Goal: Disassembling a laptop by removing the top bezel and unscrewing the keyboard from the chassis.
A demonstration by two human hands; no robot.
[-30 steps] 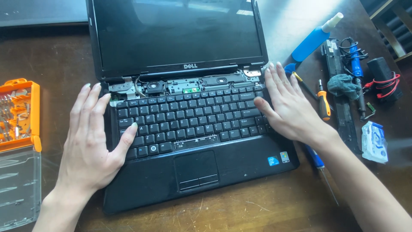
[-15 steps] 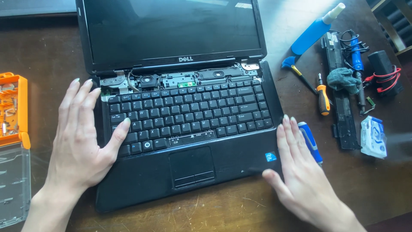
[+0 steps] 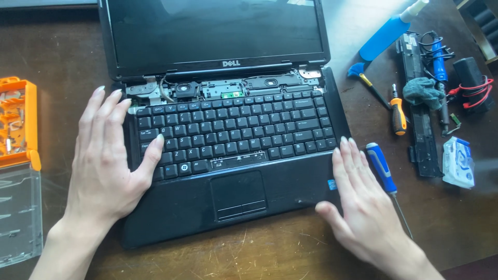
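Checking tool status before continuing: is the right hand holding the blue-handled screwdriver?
No, the right hand lies flat and open on the laptop's corner, the blue-handled screwdriver lying beside it.

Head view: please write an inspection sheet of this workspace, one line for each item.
Surface: dark wooden table, scratched near the front edge.
Job's things: open black laptop, screen dark, strip above the keyboard removed, parts exposed; blue-handled screwdriver beside its right edge.
Clutter: orange screwdriver, blue spray bottle, grey cloth, long black battery pack, wipes packet, orange bit case with clear lid.
Hands: left hand flat on the laptop's left edge; right hand at its front right corner; both empty.
Cables: red wires by a black adapter.
Surroundings: nothing seen.
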